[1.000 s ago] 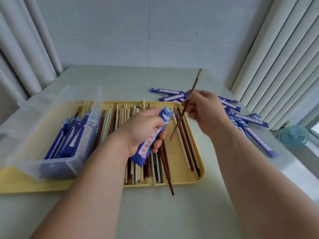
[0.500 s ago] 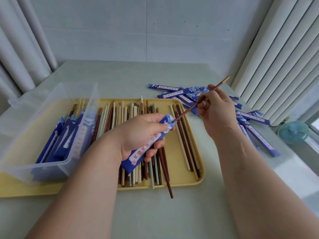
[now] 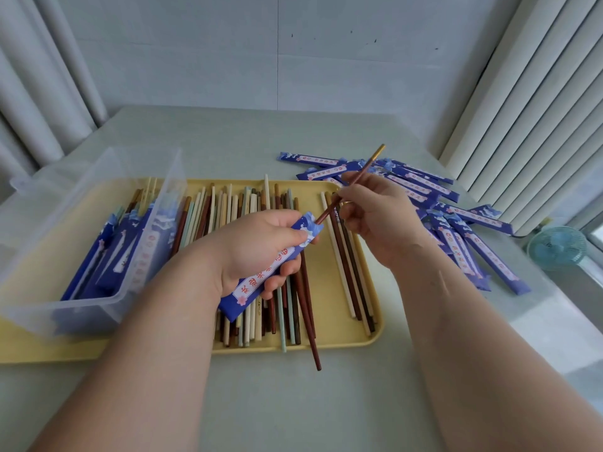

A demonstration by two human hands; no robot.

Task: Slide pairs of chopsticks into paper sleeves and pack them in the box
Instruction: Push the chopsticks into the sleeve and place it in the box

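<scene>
My left hand (image 3: 257, 246) grips a blue paper sleeve (image 3: 251, 288) over the yellow tray (image 3: 339, 344), its open mouth pointing up and right. My right hand (image 3: 378, 216) pinches brown chopsticks (image 3: 362, 172) with a gold end, and their lower tip sits in the mouth of the sleeve. Whether it is one stick or a pair I cannot tell. Many loose chopsticks (image 3: 228, 210) in brown, cream and pale green lie on the tray. A clear plastic box (image 3: 107, 197) at the left of the tray holds several filled blue sleeves (image 3: 127, 252).
A heap of empty blue sleeves (image 3: 456, 223) lies on the table right of the tray. One brown chopstick (image 3: 311, 340) juts over the tray's front edge. A small blue fan (image 3: 556, 247) stands at the far right, by the white blinds.
My right hand swung the brown chopsticks from steeply upright to a low slant and brought their tip into the mouth of the sleeve. My left hand kept its grip on the sleeve.
</scene>
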